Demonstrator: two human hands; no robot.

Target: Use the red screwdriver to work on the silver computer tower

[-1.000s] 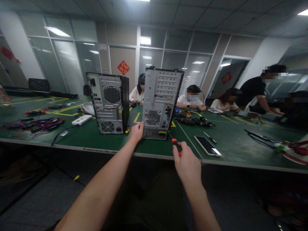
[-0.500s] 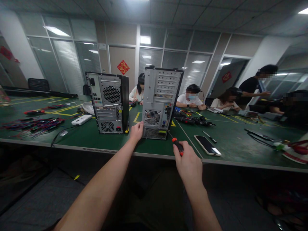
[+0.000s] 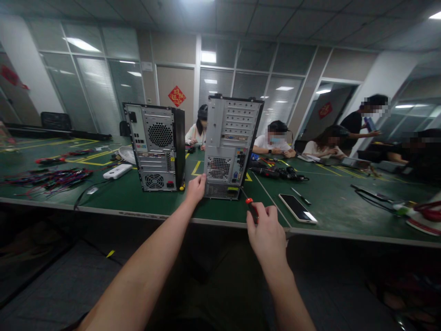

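Two desktop computer cases stand upright with their rear panels toward me. At the lower left edge of the right computer case [image 3: 215, 133] rests my left hand [image 3: 195, 189], its thumb along the edge and the other fingers partly hidden. My right hand [image 3: 267, 232] is closed around a screwdriver [image 3: 252, 210] with a red and black handle. The screwdriver's thin shaft points up and left to the case's lower right corner; whether the tip touches a screw is too small to tell. The left computer case [image 3: 142, 147] stands apart, with black side panels.
A phone [image 3: 296, 208] and a pen-like tool [image 3: 301, 196] lie to the right on the green table [image 3: 330, 214]. Bundled wires [image 3: 51, 178] and a white power strip [image 3: 117, 171] lie left. Several people sit across the table; one person [image 3: 354, 122] stands at the right.
My right hand has turned slightly around the screwdriver handle and shifted a little left, covering more of it. My left hand stays on the case. The standing person has moved slightly left.
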